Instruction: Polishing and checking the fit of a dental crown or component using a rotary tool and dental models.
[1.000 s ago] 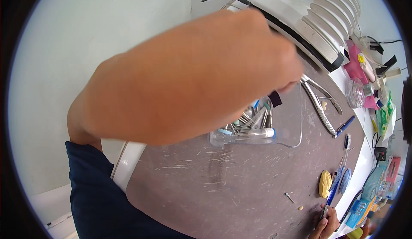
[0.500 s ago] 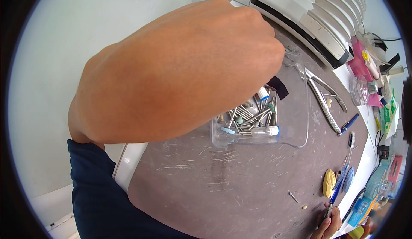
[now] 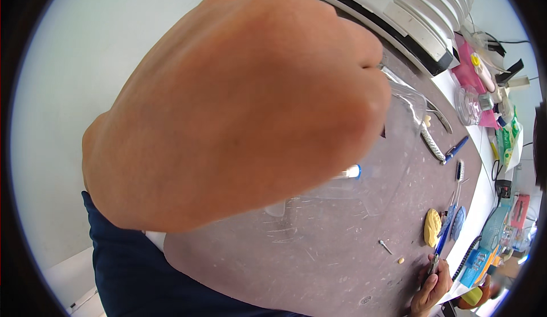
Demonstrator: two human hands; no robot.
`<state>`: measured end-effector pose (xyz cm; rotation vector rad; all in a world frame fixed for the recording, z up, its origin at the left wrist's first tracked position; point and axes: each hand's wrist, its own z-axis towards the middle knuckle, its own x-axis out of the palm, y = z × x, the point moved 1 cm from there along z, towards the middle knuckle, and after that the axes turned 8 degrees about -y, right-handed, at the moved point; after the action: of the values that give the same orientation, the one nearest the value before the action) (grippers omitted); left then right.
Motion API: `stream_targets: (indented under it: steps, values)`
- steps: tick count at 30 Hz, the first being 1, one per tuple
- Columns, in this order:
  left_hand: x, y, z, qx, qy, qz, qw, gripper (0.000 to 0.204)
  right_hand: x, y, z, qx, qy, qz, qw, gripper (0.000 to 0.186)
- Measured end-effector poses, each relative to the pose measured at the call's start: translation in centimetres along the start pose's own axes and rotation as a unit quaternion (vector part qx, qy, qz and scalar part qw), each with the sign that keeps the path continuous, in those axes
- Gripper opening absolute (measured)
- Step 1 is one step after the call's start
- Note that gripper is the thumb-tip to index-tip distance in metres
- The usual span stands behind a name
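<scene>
While the person leans over a scratched, dark brown surface (image 3: pixel 319 260), their left hand (image 3: pixel 239 106) fills most of the view, raised close to the camera with its back turned upward. It is curled into a fist, and its fingers are hidden on the far side, so what they grip cannot be seen directly; a clear plastic container (image 3: pixel 393 146) shows just past the knuckles, touching them at its upper edge. Through its clear wall a small tube with a blue cap (image 3: pixel 348 173) can be made out, lying on its side near the lower edge of the fist.

At the bottom right, the right hand (image 3: pixel 431 288) rests at the near edge of the surface, its fingers closed around a blue pen-like tool (image 3: pixel 443 240) that points up and away. Just beside the tool's tip lie a yellow dental cast (image 3: pixel 433 227) and a bluish one (image 3: pixel 458 222). A small metal pin (image 3: pixel 385 246) and a tiny tan bead (image 3: pixel 401 260) lie loose to the left of that hand.

Farther back on the right, metal pliers (image 3: pixel 432 143) and a blue-handled instrument (image 3: pixel 456 149) lie side by side. A white ribbed machine (image 3: pixel 421 21) stands along the far edge, and a clear glass jar (image 3: pixel 468 105) stands to its right.
</scene>
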<state>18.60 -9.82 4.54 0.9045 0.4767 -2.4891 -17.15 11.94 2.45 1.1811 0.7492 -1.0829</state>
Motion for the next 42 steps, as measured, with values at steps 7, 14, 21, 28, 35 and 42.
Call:
stream_targets:
  steps: [7,14,21,28,35,42]
  values:
    - [-0.3,1.0,0.2,-0.033,0.061,-0.031,0.997,0.023,0.3,0.1,-0.1,0.004,-0.009,0.021,1.0,0.044]
    - [-0.1,-0.4,2.0,-0.166,0.099,-0.093,0.977,0.023,-1.0,0.1,0.1,-0.049,0.023,-0.031,0.998,0.043]
    - [-1.2,-3.7,2.5,-0.163,0.228,-0.077,0.957,0.029,-3.1,-2.8,0.8,0.05,-0.104,-0.089,0.989,0.044]
    - [0.4,-5.0,3.7,-0.114,0.299,-0.024,0.947,0.043,-4.2,-8.8,4.6,0.129,-0.025,-0.134,0.982,0.039]
    - [1.7,-6.0,4.0,-0.145,0.308,0.067,0.938,0.031,-3.0,-11.0,6.8,0.121,-0.007,-0.161,0.98,0.042]
    - [1.2,-5.6,3.8,-0.195,0.205,0.069,0.957,0.023,-2.3,-7.5,7.4,-0.157,-0.133,-0.076,0.976,0.032]
